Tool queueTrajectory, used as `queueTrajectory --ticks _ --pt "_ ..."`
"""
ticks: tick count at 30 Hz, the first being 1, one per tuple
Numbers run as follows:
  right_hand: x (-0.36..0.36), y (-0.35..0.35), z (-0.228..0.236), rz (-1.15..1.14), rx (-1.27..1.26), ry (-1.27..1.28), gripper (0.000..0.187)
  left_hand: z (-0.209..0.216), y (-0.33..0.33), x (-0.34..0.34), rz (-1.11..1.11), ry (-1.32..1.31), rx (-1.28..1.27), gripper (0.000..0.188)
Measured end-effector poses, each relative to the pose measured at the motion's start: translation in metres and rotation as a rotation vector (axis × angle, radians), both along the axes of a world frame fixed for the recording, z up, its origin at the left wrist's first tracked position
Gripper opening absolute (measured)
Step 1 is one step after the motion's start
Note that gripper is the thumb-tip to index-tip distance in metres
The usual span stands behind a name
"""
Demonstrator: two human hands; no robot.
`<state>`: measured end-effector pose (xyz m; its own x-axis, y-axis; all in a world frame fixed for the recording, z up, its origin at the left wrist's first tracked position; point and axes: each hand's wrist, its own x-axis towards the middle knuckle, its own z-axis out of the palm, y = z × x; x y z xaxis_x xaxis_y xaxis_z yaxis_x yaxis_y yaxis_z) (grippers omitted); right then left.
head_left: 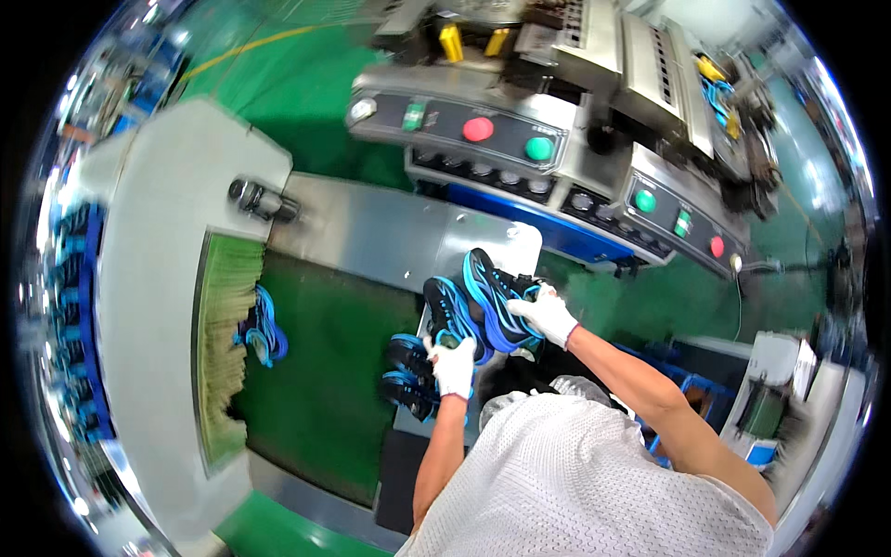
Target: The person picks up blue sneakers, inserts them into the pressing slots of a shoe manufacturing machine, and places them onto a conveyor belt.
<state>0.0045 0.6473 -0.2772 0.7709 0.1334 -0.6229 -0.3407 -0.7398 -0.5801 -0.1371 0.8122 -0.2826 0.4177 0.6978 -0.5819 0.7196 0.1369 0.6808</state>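
Your right hand [546, 316] grips right shoe [484, 290] near collar; left fingers [452, 367] close round left shoe [445, 304] heel. Likely light, soft upper, stiffer sole. Hold at heel.

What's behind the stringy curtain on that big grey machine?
At least one black-and-blue shoe shows at the edge of the stringy curtain, on the green belt. Anything farther in is hidden by the curtain and the grey machine.
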Motion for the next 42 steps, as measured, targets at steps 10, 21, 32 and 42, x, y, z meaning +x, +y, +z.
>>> queueTrajectory --ticks 10,21,32,42 --pt "-0.079 -0.227 0.116 -0.777 0.181 0.072 0.087 0.106 -0.167 0.083 -1.043 -0.103 0.047 0.090" --pt "-0.292 -0.434 0.199 -1.961 0.276 -0.884 0.057 0.205 -0.493 0.091 -1.950 -0.621 -0.286 0.082" --pt "-0.352 -0.726 0.200 -1.899 -0.675 -0.385 0.091 0.155 -0.902 0.047 -2.166 -1.311 0.051 0.079" --pt "-0.184 -0.594 0.157 -1.385 0.165 -1.234 0.054 0.069 -0.655 0.109 -2.168 -1.031 -0.156 0.051"
